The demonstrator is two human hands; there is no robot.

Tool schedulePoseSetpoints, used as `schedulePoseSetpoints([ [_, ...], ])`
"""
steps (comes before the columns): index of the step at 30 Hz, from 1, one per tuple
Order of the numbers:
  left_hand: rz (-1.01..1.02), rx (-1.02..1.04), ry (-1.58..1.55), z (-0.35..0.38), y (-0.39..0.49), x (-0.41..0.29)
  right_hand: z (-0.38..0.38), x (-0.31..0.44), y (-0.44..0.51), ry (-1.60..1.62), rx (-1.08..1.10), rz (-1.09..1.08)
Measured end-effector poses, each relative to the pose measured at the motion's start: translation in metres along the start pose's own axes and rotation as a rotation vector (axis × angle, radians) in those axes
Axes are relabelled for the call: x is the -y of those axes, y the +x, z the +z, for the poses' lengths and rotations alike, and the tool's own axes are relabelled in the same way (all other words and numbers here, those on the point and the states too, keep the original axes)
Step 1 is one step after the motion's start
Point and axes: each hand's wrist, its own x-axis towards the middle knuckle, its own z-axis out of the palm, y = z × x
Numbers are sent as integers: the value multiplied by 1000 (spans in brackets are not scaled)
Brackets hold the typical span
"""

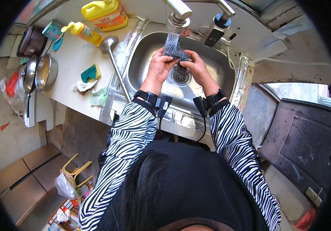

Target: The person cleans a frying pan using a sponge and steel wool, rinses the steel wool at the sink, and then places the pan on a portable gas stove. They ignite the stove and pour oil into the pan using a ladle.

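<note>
Water runs in a spray from the metal faucet [180, 21] onto a dark wire scouring pad [182, 57]. My left hand [160, 67] pinches the pad from the left, and my right hand [196, 67] grips its other side. Both hands are over the stainless steel sink [142, 57], with the drain strainer [181, 78] just below the pad. Part of the pad is hidden by my fingers and the water.
Left of the sink, a steel ladle [116, 60] lies across the edge. Beyond it are a sponge [91, 73], a cloth [98, 96], a yellow squeeze bottle [84, 33], a yellow jug [106, 16] and steel pans [46, 72]. A second tap [217, 27] stands behind the sink.
</note>
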Motion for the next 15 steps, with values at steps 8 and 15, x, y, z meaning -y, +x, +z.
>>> schedulePoseSetpoints([
  [8, -38, -68, -53, 2, -4, -7, -1, -8, 7, -54, -25, -26],
  [15, 225, -141, 333, 10, 9, -2, 18, 0, 20, -294, 40, -177],
])
